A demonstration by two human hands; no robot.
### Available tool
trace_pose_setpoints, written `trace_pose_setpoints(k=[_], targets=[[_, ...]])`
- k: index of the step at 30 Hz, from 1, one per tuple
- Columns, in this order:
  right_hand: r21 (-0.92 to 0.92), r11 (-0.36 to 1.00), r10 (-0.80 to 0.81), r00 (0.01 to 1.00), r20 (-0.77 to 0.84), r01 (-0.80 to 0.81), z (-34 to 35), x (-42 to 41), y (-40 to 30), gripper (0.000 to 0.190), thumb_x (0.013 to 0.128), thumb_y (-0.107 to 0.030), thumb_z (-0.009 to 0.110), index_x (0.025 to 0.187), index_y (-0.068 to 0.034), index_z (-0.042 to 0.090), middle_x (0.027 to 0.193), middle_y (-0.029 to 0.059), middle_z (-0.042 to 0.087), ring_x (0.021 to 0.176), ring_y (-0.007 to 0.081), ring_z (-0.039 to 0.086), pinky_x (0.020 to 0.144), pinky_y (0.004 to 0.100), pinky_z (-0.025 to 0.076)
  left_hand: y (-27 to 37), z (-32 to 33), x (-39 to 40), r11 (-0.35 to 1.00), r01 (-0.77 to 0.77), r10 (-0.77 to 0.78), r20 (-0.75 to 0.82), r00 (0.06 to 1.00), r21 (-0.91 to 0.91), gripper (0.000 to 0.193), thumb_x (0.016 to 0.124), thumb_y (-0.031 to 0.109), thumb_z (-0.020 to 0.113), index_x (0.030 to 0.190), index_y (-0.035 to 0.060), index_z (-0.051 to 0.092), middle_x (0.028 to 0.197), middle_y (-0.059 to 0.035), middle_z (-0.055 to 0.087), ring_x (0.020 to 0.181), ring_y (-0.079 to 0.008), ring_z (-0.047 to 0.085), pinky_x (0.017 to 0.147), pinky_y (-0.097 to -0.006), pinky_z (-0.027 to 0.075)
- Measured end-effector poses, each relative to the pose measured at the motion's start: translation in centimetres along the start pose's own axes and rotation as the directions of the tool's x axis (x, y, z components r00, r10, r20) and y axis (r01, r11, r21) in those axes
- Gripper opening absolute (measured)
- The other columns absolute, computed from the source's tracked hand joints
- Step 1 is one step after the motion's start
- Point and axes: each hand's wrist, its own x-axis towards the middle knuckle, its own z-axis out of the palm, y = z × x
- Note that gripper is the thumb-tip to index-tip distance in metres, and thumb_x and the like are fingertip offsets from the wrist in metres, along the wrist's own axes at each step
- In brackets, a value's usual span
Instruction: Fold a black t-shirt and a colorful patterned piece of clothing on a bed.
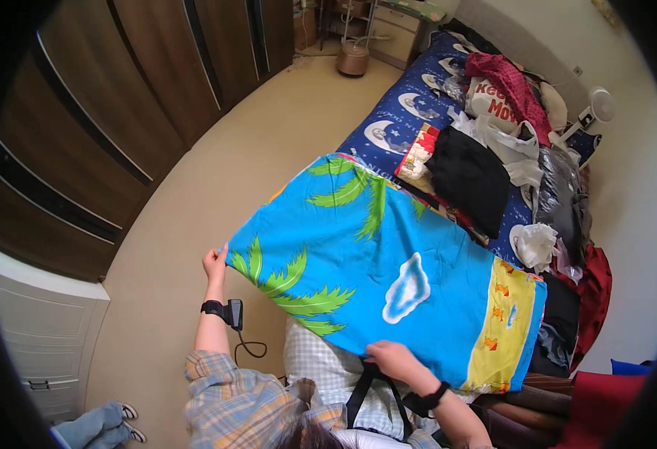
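Note:
A large blue printed cloth (328,269), with green palm leaves, a white cloud shape and a yellow band with orange fish, is spread before me, partly over the bed. My left hand (215,264) pinches its left corner, held out above the floor. On the near edge, my right hand (394,359) has its fingers closed on the cloth. A black folded garment (471,177) and a patterned folded cloth (418,157) lie on the bed just beyond the blue cloth. The cloth hides part of the bed.
The bed's blue moon-print sheet (387,126) bears white plastic bags (508,140), clothes and a small white fan (602,105). Dark wardrobe doors (149,67) line the left. A brown garment steamer (353,59) stands at the back. Another person's jeans-clad legs (95,429) show at lower left.

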Motion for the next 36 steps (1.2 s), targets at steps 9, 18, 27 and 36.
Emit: trace_pose_setpoints(k=[9,18,27,36], targets=[[-0.007,0.991,0.122,0.92,-0.373,-0.134,-4.8,2.8,4.2,0.04,0.077,-0.02,0.062,0.112,-0.005,0.051,0.106,0.0162,0.056,0.096,0.0326,0.055,0.08,0.0388,0.045,-1.0,-0.4,0.6,0.997,0.032,-0.033,0.022,0.999,0.071,0.024,0.076,0.017,0.067,0.071,0.0075,0.045,0.066,0.0002,0.046,0.059,-0.0099,0.044,0.051,-0.0244,0.039],[-0.431,0.831,0.146,0.886,-0.44,-0.351,-9.2,9.0,14.0,0.059,0.082,-0.028,0.056,0.133,-0.008,0.033,0.14,0.017,0.023,0.131,0.0305,0.021,0.105,0.0456,0.018,4.7,10.1,0.2,0.924,-0.244,0.05,0.543,0.838,0.293,0.051,0.074,0.024,0.069,0.113,0.0009,0.046,0.116,-0.0179,0.05,0.111,-0.0279,0.047,0.093,-0.0373,0.037],[-0.238,0.931,0.043,0.731,-0.681,-0.277,-13.6,17.7,20.4,0.037,0.08,-0.017,0.058,0.113,-0.003,0.048,0.118,0.0154,0.047,0.11,0.0322,0.042,0.094,0.0412,0.033,3.9,14.5,1.8,0.955,0.094,-0.238,0.543,0.805,0.28,0.068,0.07,0.035,0.073,0.12,0.0004,0.043,0.117,-0.0167,0.05,0.111,-0.0241,0.046,0.094,-0.0344,0.037],[-0.306,0.884,-0.003,0.651,-0.759,-0.353,-15.6,20.0,19.3,0.022,0.068,-0.01,0.065,0.076,-0.007,0.046,0.073,0.0074,0.046,0.073,0.0269,0.046,0.063,0.0372,0.036,7.7,22.9,7.5,0.972,0.189,-0.233,0.623,0.747,0.138,0.055,0.07,0.031,0.074,0.107,-0.0027,0.051,0.102,-0.0125,0.057,0.096,-0.0184,0.054,0.086,-0.0301,0.042]])
